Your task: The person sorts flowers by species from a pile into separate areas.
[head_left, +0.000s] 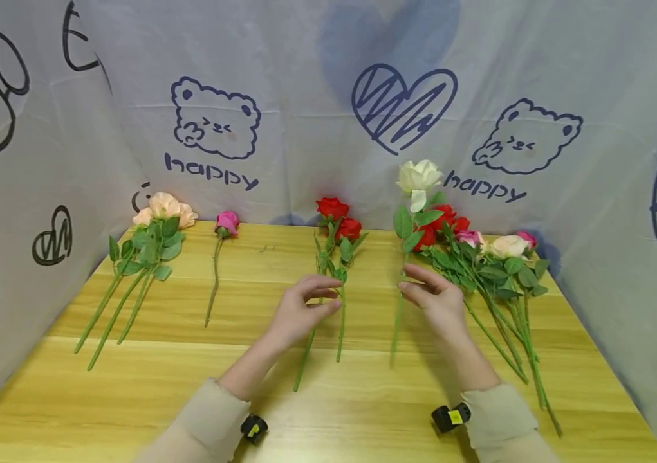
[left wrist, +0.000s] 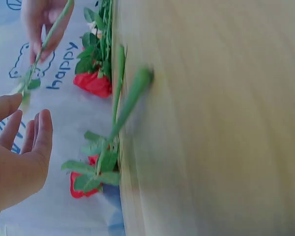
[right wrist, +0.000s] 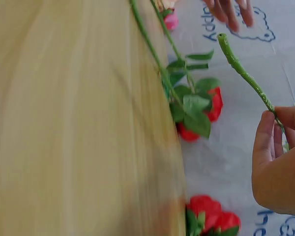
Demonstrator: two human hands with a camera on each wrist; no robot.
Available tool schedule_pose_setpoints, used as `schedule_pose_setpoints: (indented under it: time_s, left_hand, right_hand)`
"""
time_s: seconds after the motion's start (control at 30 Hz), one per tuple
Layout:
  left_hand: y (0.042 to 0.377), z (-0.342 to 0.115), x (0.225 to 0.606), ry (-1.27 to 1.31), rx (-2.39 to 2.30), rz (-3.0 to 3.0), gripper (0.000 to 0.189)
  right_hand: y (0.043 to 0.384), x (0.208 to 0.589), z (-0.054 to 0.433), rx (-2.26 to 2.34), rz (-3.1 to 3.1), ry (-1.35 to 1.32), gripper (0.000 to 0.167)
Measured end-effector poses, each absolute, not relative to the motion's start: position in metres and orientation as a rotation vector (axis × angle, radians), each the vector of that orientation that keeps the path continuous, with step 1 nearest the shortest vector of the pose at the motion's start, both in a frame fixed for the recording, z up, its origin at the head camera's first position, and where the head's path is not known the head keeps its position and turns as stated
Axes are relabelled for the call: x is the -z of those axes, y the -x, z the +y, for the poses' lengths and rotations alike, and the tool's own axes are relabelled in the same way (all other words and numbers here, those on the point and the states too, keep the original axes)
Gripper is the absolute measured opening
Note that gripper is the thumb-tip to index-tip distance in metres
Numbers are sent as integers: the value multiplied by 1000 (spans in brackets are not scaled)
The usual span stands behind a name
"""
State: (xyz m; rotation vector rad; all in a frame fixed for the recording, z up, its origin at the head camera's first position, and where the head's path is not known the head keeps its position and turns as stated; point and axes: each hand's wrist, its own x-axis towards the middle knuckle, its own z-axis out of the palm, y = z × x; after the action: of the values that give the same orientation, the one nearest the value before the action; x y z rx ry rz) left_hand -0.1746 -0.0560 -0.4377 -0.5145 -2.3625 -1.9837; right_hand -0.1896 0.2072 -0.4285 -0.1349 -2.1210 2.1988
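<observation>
My right hand (head_left: 437, 305) pinches the green stem of a white rose (head_left: 418, 179), holding it up with the bloom at the top. In the right wrist view the thumb and fingers (right wrist: 265, 135) close on that stem (right wrist: 246, 76), whose cut end points away from the hand. My left hand (head_left: 299, 312) is raised above two red roses (head_left: 333, 208) lying on the table. Its fingers (left wrist: 43, 130) are spread apart from the thumb with nothing between them. In the left wrist view the red roses' stems reach toward the camera.
On the wooden table (head_left: 160, 399), several peach roses (head_left: 165, 206) lie at the left beside a single pink rose (head_left: 227, 222). More red roses (head_left: 446, 218) and some pink and cream roses (head_left: 510, 245) lie piled at the right. A printed cloth (head_left: 305, 135) hangs behind and along the sides.
</observation>
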Motion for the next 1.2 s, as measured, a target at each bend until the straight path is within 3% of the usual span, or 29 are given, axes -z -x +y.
schedule_pose_setpoints:
  time_s: [0.5, 1.2]
  left_hand:
    - [173, -29, 439, 484, 2076, -2429, 27]
    - [177, -36, 439, 328, 2065, -2494, 25]
  right_hand:
    - [211, 431, 150, -2340, -1980, 75, 43]
    - [213, 432, 135, -2370, -2035, 24, 42]
